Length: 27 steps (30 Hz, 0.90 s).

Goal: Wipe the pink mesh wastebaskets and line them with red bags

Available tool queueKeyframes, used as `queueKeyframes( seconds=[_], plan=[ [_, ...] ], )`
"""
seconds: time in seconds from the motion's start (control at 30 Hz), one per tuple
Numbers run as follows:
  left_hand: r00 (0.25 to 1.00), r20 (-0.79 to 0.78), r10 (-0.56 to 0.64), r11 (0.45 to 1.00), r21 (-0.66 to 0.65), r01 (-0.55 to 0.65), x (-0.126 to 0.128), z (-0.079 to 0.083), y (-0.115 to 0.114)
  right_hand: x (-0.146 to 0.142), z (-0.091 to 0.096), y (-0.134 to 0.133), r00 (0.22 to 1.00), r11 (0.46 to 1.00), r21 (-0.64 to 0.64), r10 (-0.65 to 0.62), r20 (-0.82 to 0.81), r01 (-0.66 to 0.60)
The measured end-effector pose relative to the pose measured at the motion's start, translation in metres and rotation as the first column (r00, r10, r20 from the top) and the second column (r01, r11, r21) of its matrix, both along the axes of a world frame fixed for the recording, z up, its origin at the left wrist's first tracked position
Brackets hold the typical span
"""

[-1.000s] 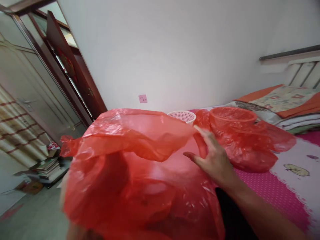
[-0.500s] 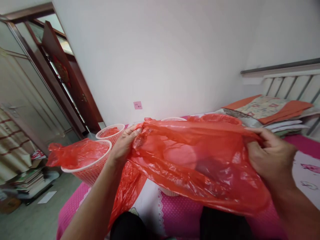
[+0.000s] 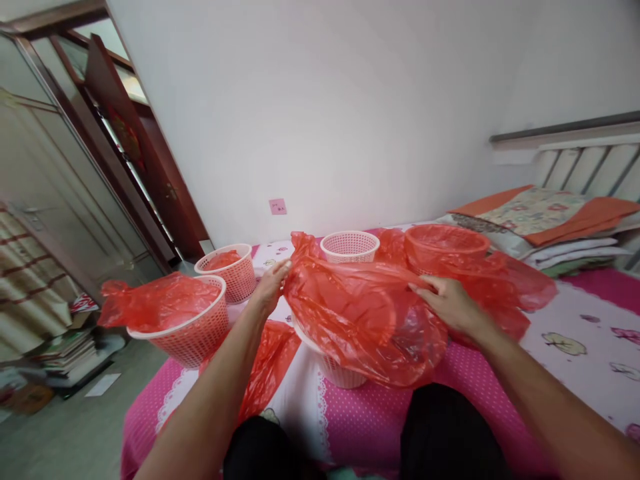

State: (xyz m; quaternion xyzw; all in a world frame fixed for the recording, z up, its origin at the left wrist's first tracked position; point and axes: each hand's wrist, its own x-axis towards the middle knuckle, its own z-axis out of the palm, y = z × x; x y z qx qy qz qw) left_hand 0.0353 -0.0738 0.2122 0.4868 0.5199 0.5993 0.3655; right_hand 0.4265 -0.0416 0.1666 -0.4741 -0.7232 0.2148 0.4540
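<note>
A red plastic bag [image 3: 360, 313] is draped over a pale pink mesh basket [image 3: 340, 373] standing on the bed in front of my knees. My left hand [image 3: 271, 285] pinches the bag's left edge, fingers closed on the film. My right hand [image 3: 450, 303] holds the bag's right edge, fingers pressed on it. Most of the basket is hidden under the bag; only its lower wall shows.
Two pink baskets holding red bags [image 3: 185, 327] [image 3: 227, 270] stand at the left bed edge. An unlined basket [image 3: 350, 245] and a bag-lined one [image 3: 445, 247] stand behind. Another red bag [image 3: 265, 363] lies by my left arm. Folded bedding [image 3: 545, 220] sits right. Door [image 3: 135, 147] at left.
The bag, held up and stretched wide between my hands, has come down over the basket. My hands have moved closer together and forward.
</note>
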Motion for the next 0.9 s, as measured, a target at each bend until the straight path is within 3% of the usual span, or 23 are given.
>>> queueKeyframes(
  seconds=[0.07, 0.13, 0.23, 0.3, 0.4, 0.5, 0.57, 0.63, 0.7, 0.77, 0.83, 0.9],
  plan=[
    [0.986, 0.164, 0.034, 0.997, -0.07, -0.023, -0.005, -0.006, -0.009, -0.005, -0.011, 0.007, 0.999, 0.999, -0.041, -0.01, -0.031, 0.008],
    [0.955, 0.259, 0.143, 0.979, -0.179, -0.098, -0.007, -0.019, -0.02, -0.009, -0.022, 0.012, 0.999, 0.996, -0.082, -0.026, -0.043, 0.022],
    [0.943, 0.184, 0.278, 0.942, -0.246, -0.229, -0.003, -0.046, -0.033, -0.015, -0.034, 0.013, 0.999, 0.99, -0.134, 0.029, -0.046, -0.035],
    [0.954, 0.065, 0.293, 0.944, -0.18, -0.277, 0.005, -0.059, -0.039, -0.019, -0.036, 0.013, 0.996, 0.989, -0.13, 0.067, -0.058, -0.074],
    [0.964, -0.077, 0.255, 0.962, -0.086, -0.261, 0.021, -0.067, -0.04, -0.026, -0.028, 0.014, 0.987, 0.987, -0.113, 0.101, -0.125, -0.115],
    [0.951, -0.291, 0.103, 0.994, -0.003, -0.109, 0.038, -0.069, -0.034, -0.034, -0.013, 0.014, 0.965, 0.984, -0.109, 0.116, -0.233, -0.145],
    [0.885, -0.465, 0.005, 0.999, 0.033, 0.012, 0.049, -0.072, -0.026, -0.039, -0.004, 0.013, 0.941, 0.984, -0.108, 0.098, -0.323, -0.139],
    [0.836, -0.549, -0.01, 0.997, 0.053, 0.047, 0.056, -0.073, -0.019, -0.042, 0.003, 0.012, 0.899, 0.981, -0.116, 0.093, -0.427, -0.157],
    [0.826, -0.562, 0.042, 0.996, 0.089, 0.01, 0.058, -0.069, -0.014, -0.041, 0.006, 0.012, 0.853, 0.979, -0.108, 0.092, -0.514, -0.171],
    [0.827, -0.536, 0.167, 0.978, 0.196, -0.07, 0.055, -0.06, -0.016, -0.038, 0.005, 0.011, 0.822, 0.991, -0.077, 0.045, -0.568, -0.108],
    [0.79, -0.506, 0.346, 0.911, 0.383, -0.154, 0.047, -0.051, -0.026, -0.033, -0.001, 0.009, 0.797, 0.998, -0.051, -0.053, -0.601, 0.028],
    [0.719, -0.529, 0.451, 0.841, 0.521, -0.144, 0.034, -0.051, -0.039, -0.03, -0.012, 0.005, 0.804, 0.988, -0.063, -0.152, -0.576, 0.141]
  ],
)
